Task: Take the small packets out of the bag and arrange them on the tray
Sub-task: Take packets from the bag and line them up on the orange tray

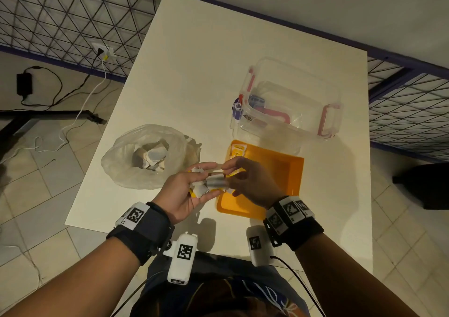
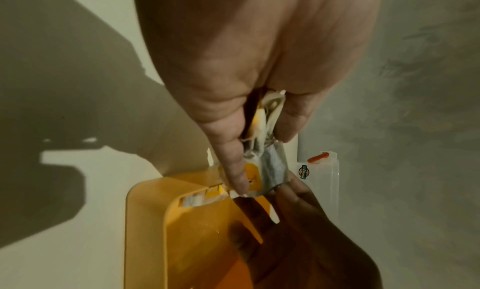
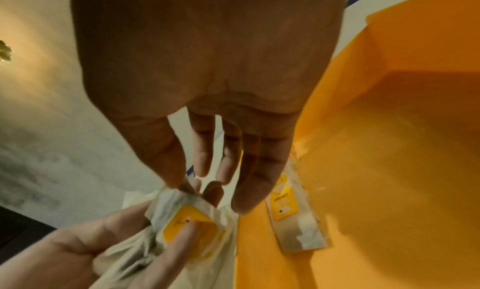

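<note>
Over the left edge of the orange tray [image 1: 289, 170], my left hand [image 1: 182, 192] lies palm up and holds a bunch of small white packets [image 1: 200, 189] with yellow tags. My right hand [image 1: 252, 185] reaches in from the right. Its thumb and fingertips pinch the end of one grey-white packet [image 1: 215, 181] from that bunch. The right wrist view shows the thumb [image 3: 166, 166] on the packet edge [image 3: 179, 195], above the left hand [image 3: 85, 250]. A packet [image 3: 293, 221] lies flat in the tray [image 3: 389, 180]. The clear plastic bag [image 1: 136, 161], further left, holds more packets.
A clear plastic box [image 1: 294, 98] with red clips stands behind the tray on the white table [image 1: 206, 61]. The table's near edge runs just below my wrists. Cables and a wire fence lie beyond the table's left side.
</note>
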A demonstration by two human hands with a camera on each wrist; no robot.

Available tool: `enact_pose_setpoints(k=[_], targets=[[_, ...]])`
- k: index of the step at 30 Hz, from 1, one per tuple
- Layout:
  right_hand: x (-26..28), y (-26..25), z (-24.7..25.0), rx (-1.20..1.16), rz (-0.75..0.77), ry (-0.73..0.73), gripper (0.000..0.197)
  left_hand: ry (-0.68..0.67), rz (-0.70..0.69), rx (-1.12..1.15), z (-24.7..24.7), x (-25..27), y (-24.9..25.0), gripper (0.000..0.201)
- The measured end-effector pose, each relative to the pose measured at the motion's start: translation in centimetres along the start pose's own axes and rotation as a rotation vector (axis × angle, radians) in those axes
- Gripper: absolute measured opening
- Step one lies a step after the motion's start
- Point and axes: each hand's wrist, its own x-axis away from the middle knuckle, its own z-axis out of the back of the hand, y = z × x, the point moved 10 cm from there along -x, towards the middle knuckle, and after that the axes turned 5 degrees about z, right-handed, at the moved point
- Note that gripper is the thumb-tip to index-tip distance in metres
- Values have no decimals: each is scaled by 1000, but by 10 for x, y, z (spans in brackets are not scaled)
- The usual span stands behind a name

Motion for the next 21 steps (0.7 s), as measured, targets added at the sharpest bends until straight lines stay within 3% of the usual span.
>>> enact_pose_setpoints(k=[4, 10, 14, 18, 21], targets=[[3, 3, -7, -64, -32, -46, 32, -20, 2, 70, -6, -1, 1, 33], [1, -2, -1, 5, -15, 6, 23, -45, -7, 79, -10, 1, 2, 31], [1, 1, 2, -17, -53, 41, 23, -6, -40, -5, -3, -2, 4, 29], [3, -6, 4, 38, -8, 34, 16, 30, -65, -155, 0, -3, 5, 20], [2, -8, 2, 22, 18, 13, 9, 47, -86, -232, 2, -5, 4, 25]])
